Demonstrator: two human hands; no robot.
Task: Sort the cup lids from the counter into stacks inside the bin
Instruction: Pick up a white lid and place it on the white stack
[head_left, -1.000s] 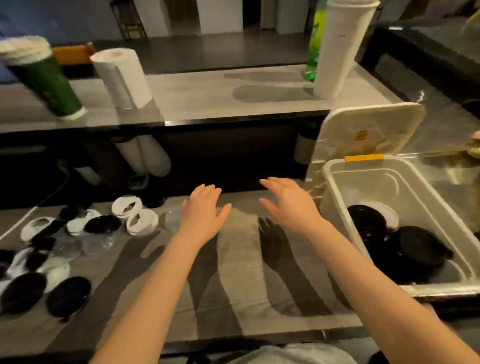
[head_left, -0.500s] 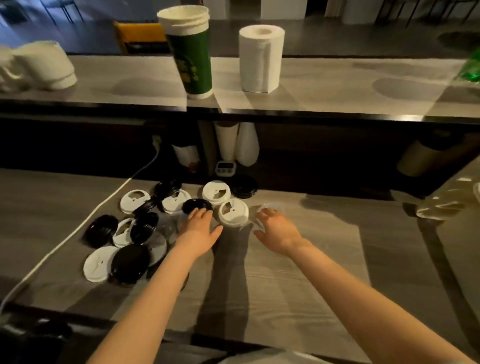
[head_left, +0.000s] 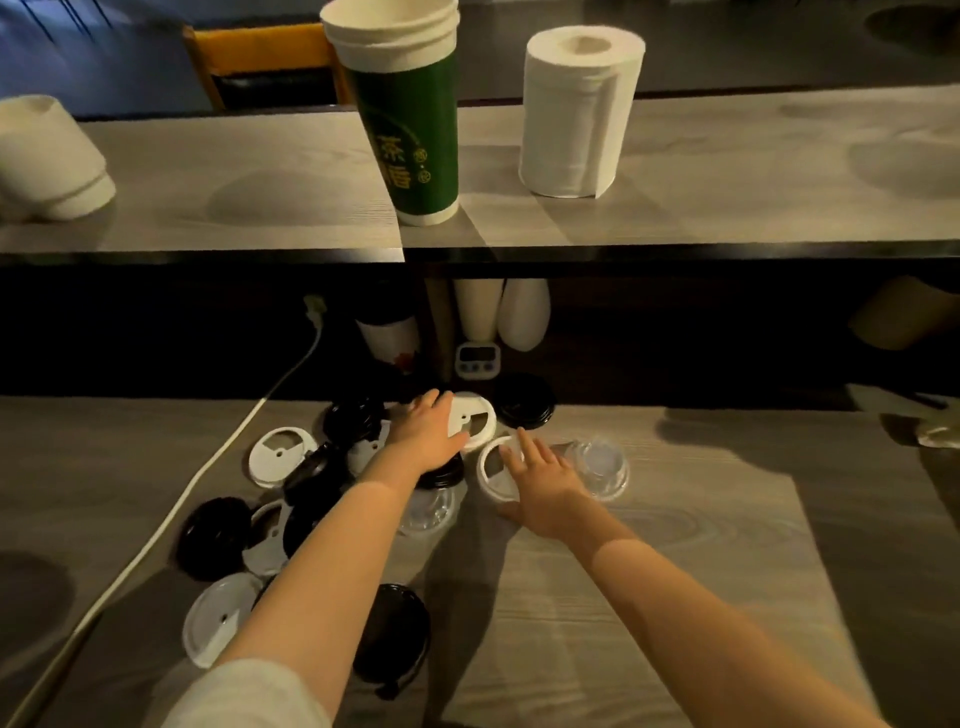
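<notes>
Several black, white and clear cup lids lie scattered on the wooden counter (head_left: 675, 571). My left hand (head_left: 428, 434) rests flat over the far side of the pile, its fingers on a white lid (head_left: 475, 415). My right hand (head_left: 543, 480) lies spread on another white lid (head_left: 493, 473), next to a clear lid (head_left: 600, 465). A black lid (head_left: 524, 400) sits just behind them. More black lids (head_left: 213, 538) and white lids (head_left: 280, 454) lie to the left. The bin is out of view.
A raised shelf (head_left: 260, 197) behind carries a green paper cup stack (head_left: 410, 119), a paper towel roll (head_left: 576, 109) and white cups (head_left: 47, 161). A white cable (head_left: 182, 504) runs across the counter's left side. A small timer (head_left: 477, 358) stands under the shelf.
The view has swung left from the bin to the lid pile. Both hands have moved forward and come down onto white lids.
</notes>
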